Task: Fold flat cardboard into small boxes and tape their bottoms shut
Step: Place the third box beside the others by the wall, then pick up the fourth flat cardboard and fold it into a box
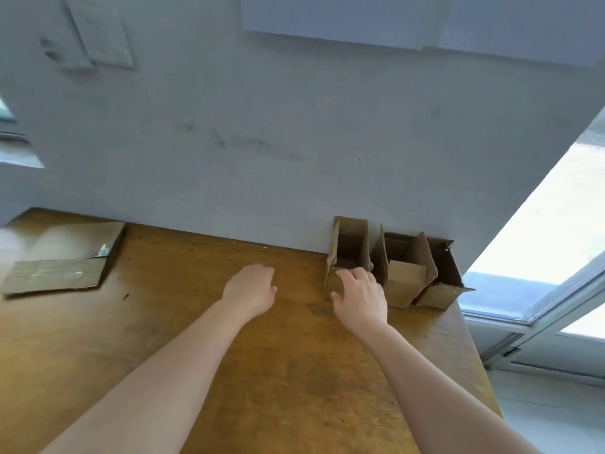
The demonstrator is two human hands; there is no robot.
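Three small folded cardboard boxes stand open-topped against the wall at the back right of the wooden table (203, 339). My right hand (361, 298) grips the front wall of the leftmost box (348, 250), fingers curled over its edge. The middle box (404, 276) and the right box (440, 283) stand beside it, touching one another. My left hand (250, 288) hovers over the table left of the boxes, fingers loosely curled, holding nothing. A stack of flat cardboard (62, 257) with a strip of clear tape on it lies at the back left.
A grey wall (262, 142) runs along the table's far edge. The table's right edge drops off just past the right box, with a window frame (523, 319) and pale floor beyond.
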